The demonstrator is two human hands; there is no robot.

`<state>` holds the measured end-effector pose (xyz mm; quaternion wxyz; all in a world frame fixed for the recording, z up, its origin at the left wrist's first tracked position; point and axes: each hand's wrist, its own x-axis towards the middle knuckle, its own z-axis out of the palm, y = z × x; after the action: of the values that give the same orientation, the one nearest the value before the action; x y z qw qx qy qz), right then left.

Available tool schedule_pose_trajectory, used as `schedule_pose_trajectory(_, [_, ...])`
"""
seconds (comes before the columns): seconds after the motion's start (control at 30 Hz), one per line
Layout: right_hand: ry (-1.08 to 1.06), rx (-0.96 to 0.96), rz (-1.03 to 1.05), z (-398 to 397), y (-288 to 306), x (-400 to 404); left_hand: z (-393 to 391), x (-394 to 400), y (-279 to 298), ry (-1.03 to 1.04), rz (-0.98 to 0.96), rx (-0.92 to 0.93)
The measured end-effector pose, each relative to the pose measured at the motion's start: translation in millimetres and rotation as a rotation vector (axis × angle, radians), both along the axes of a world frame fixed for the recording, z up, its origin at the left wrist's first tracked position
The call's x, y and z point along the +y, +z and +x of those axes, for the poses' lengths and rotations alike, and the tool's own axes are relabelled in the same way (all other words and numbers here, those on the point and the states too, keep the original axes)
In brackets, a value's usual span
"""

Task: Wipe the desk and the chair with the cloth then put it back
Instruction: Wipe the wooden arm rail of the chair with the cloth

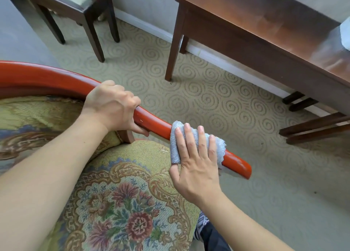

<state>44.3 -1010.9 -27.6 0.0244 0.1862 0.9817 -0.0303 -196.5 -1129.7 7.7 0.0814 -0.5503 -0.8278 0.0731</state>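
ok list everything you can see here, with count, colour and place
grey terry cloth: 1, grey, draped over the armrest, under the right hand
red lacquered wooden chair armrest: 1, red, curving from left to centre
floral tapestry chair seat: 1, green with red flowers, bottom centre
dark brown wooden desk: 1, brown, upper right by the wall
dark wooden stool: 1, dark brown with pale cushion, top left
swirl-patterned carpet: 1, beige-green, floor
left hand: 1, grips the armrest
right hand: 1, presses the cloth flat
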Motion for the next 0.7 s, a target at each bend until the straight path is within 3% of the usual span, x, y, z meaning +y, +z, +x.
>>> schedule_pose_trajectory(0.23, [0.060,-0.082,-0.163,-59,12,-13,2,1,2,0.032,-0.012,0.004])
schedule_pose_trajectory(0.4, [0.123,-0.103,-0.094,-19,25,6,4,2,10,0.104,-0.072,-0.057])
schedule_pose_trajectory(0.53, [0.107,-0.061,-0.027,20,26,30,-4,-6,31,0.048,-0.021,-0.261])
schedule_pose_trajectory(0.7, [-0.007,-0.091,-0.054,2,27,14,-16,-43,64,0.127,0.017,-0.210])
